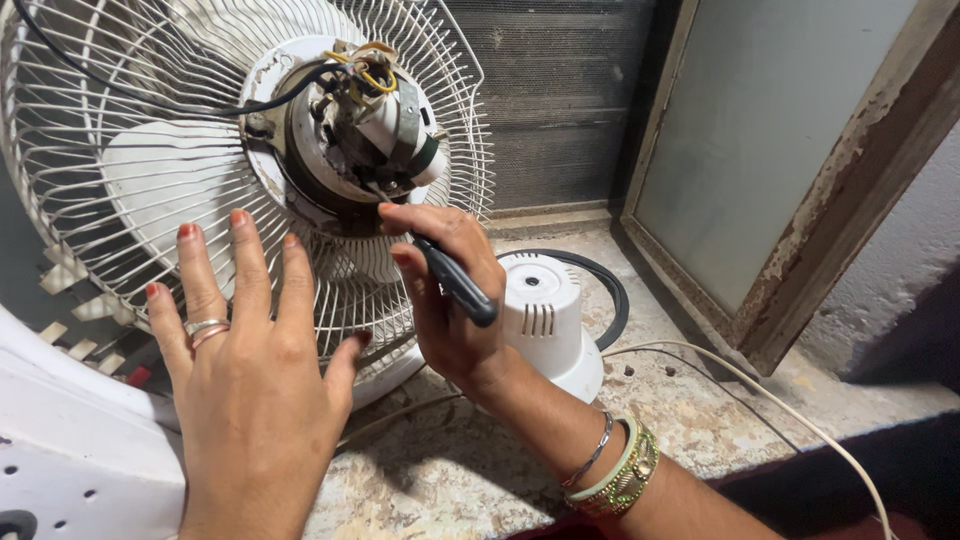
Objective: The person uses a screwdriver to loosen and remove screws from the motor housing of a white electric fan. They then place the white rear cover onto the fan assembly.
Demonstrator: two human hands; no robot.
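A white fan with a wire guard lies with its back toward me, and its bare motor with yellow and black wires is exposed at the centre. My left hand presses flat on the guard below the motor, fingers spread, rings on one finger. My right hand holds a dark-handled screwdriver whose shaft points up into the underside of the motor. Bangles circle my right wrist.
The white motor cover stands on the speckled stone ledge right of the fan, ringed by a black cable. A cream cord trails off the ledge. A framed panel leans at right; white plastic housing lies lower left.
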